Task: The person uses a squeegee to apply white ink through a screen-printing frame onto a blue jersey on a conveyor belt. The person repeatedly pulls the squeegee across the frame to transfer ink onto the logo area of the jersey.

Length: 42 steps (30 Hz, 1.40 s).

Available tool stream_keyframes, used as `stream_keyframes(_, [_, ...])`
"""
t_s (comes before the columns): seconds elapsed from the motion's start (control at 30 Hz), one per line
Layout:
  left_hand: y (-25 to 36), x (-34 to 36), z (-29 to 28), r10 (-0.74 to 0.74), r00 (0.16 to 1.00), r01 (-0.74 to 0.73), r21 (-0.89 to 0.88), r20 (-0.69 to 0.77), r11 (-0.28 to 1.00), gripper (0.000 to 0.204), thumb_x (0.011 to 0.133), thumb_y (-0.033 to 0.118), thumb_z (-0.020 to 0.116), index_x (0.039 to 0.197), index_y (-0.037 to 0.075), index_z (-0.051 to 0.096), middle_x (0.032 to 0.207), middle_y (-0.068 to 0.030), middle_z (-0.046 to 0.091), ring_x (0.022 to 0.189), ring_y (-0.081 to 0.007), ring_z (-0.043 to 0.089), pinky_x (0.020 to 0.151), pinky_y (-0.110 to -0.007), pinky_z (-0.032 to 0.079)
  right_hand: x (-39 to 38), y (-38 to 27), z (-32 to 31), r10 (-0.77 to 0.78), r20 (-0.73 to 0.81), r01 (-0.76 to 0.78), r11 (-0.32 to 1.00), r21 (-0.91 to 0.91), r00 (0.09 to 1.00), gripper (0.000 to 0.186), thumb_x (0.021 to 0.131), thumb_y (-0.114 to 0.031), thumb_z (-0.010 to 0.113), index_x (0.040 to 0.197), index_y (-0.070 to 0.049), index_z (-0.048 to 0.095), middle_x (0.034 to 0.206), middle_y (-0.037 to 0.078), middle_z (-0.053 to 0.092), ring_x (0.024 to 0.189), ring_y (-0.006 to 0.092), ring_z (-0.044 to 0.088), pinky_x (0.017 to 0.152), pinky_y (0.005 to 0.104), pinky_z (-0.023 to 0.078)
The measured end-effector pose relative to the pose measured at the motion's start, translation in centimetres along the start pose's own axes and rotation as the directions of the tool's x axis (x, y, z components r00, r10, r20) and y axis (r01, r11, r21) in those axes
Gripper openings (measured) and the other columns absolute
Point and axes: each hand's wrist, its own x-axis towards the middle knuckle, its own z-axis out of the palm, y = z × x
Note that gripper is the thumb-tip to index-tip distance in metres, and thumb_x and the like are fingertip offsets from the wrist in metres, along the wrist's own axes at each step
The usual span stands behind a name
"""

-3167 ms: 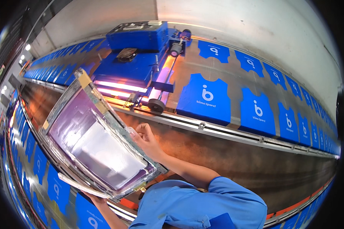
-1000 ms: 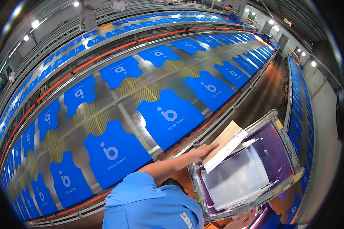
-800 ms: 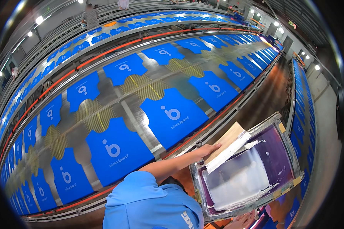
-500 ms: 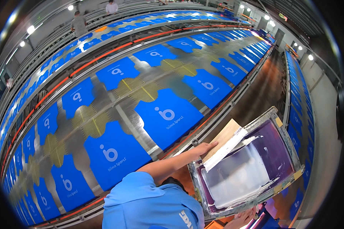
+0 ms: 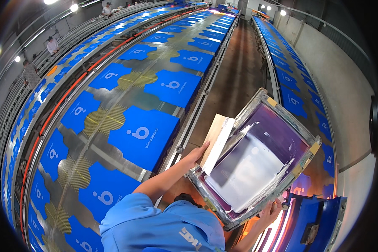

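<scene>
Left hand (image 5: 197, 154) grips squeegee (image 5: 215, 140), long axis roughly along screen frame's (image 5: 296, 119) left side; right hand (image 5: 271, 211) holds opposite side.

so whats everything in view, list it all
Screen-print frame: one, grey, purple mesh, centre right
Wooden squeegee: one, tan and white, at the frame's left edge
Print tables: three or more, grey, left and right
Jersey panels: many, blue, on the tables
Striped patches: several, yellow, left
Rail: one, orange-red, between left tables
Glowing-tube machine: one, blue, lower right
People: three, pale or grey tops, upper left
Ceiling lamps: several, white, overhead
Shirt: one, blue, bottom
Left grip: one, bare, on the squeegee
Right grip: one, bare, at the frame's lower right edge
</scene>
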Motion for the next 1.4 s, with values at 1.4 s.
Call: stream_keyframes(1.4, [-4.0, 10.6, 3.1, 0.076, 0.839, -0.06, -0.047, 0.539, 0.997, 0.088, 0.094, 0.075, 0.047, 0.161, 0.02, 0.028, 0.161, -0.0066, 0.037, 0.145, -0.032, 0.04, 0.119, -0.051, 0.037, -4.1, -2.5, 0.1, -0.177, -0.192, 0.124, 0.957, -0.262, 0.965, 0.025, 0.094, -0.026, 0.07, 0.106, -0.004, 0.071, 0.089, 0.009, 0.059, 0.076, 0.0179, 0.055, 0.071, 0.0321, 0.046])
